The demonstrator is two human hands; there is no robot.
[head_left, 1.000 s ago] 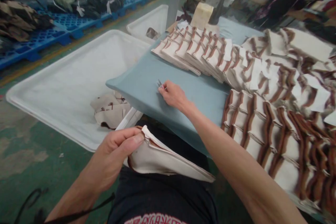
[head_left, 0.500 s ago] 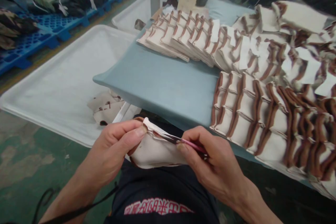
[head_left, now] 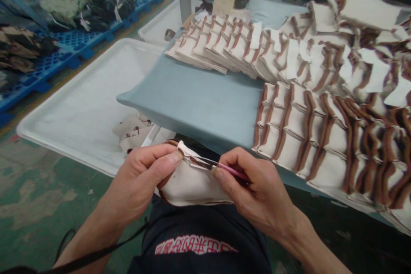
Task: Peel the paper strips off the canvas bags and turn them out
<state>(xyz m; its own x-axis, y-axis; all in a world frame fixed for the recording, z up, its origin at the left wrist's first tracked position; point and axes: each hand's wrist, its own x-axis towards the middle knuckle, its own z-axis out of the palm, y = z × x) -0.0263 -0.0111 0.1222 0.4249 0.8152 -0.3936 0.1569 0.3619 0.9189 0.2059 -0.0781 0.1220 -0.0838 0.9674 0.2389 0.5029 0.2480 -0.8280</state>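
Left hand (head_left: 144,175), angled inward, pinched one cream fabric piece (head_left: 192,185) by its upper corner before one blue-covered counter (head_left: 205,100); right hand (head_left: 258,190), fingers curled, gripped one pair of pink-handled snips (head_left: 233,172), blades now at the piece's upper edge, a second earlier held over the counter.

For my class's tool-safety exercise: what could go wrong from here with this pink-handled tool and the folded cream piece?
The tips of the pink-handled tool, held in the right hand, point toward the left hand, so a slip might jab it. They lie at the edge of the folded cream piece, so they could snag it. The piece is held off the table, so it may drop if the left hand's pinch loosens.
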